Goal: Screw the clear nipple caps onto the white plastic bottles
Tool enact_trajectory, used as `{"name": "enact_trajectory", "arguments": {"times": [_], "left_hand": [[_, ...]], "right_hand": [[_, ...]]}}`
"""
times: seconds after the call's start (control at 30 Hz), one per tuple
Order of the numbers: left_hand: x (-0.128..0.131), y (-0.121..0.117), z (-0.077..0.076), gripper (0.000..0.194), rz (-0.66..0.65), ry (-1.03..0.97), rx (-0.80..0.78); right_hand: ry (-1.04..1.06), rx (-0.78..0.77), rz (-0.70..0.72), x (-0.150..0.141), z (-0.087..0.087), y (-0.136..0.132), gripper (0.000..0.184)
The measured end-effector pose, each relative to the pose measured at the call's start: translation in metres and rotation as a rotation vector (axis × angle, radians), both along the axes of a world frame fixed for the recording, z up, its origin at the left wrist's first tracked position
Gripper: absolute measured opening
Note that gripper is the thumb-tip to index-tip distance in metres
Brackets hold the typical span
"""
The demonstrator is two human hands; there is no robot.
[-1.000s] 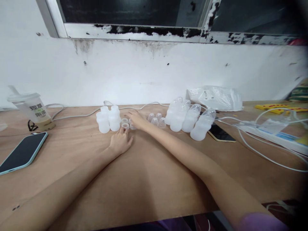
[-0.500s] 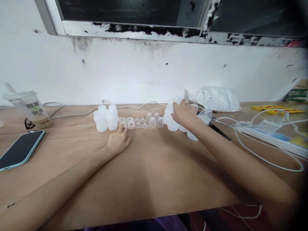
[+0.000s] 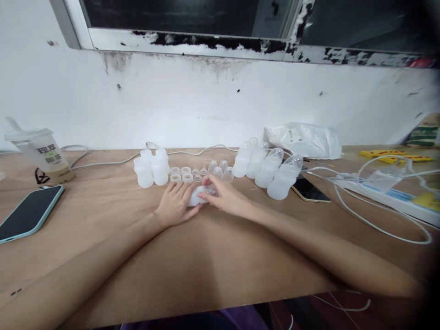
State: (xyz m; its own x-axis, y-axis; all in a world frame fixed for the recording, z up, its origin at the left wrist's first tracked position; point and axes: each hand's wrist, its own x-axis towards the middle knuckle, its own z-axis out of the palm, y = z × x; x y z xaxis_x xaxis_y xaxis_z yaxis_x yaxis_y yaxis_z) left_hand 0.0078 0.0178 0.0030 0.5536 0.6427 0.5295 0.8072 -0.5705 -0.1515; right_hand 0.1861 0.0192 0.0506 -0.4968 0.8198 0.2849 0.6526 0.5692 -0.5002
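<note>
Both hands meet at the middle of the wooden table (image 3: 213, 256) around one white plastic bottle (image 3: 197, 198) lying on its side. My left hand (image 3: 176, 205) cups the bottle's base end. My right hand (image 3: 225, 198) closes on its neck end, where a clear cap shows. Just behind them lie small white rings (image 3: 181, 174) and clear teats and domes (image 3: 216, 170) in a row. Several uncapped white bottles (image 3: 151, 168) stand to the left of that row. Several capped bottles (image 3: 268, 167) stand to its right.
A phone in a teal case (image 3: 29, 211) and a lidded drink cup (image 3: 44, 155) sit at the left. A dark phone (image 3: 309, 191), a plastic bag (image 3: 304, 140), white cables (image 3: 378, 220) and a power strip (image 3: 385, 195) crowd the right. A white wall rises behind.
My right hand took one bottle from the capped group on the right and brought it to the table's middle. My left hand shifted slightly right and closed on its other end.
</note>
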Motion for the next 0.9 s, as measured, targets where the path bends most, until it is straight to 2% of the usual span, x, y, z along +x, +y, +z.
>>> {"name": "enact_trajectory", "arguments": {"times": [0.1, 0.17, 0.27, 0.53, 0.73, 0.9], "left_hand": [[0.004, 0.001, 0.001, 0.039, 0.053, 0.081, -0.052], [0.004, 0.003, 0.003, 0.039, 0.027, 0.114, -0.065], [0.002, 0.006, 0.006, 0.039, -0.02, 0.149, -0.088], [0.001, 0.011, 0.006, 0.048, 0.094, 0.201, -0.072], [0.002, 0.013, 0.012, 0.058, 0.206, 0.242, -0.133], [0.007, 0.009, 0.014, 0.061, 0.205, 0.192, -0.163]], "right_hand": [[0.204, -0.18, 0.06, -0.006, -0.034, 0.012, 0.033], [0.267, -0.248, 0.064, -0.006, -0.046, 0.017, 0.039], [0.302, -0.264, 0.072, -0.005, -0.051, 0.018, 0.04], [0.351, -0.2, 0.119, -0.011, -0.05, 0.02, 0.034], [0.231, 0.014, 0.247, -0.003, -0.045, 0.028, 0.032], [0.078, 0.268, 0.36, 0.007, -0.046, 0.026, 0.035]]}}
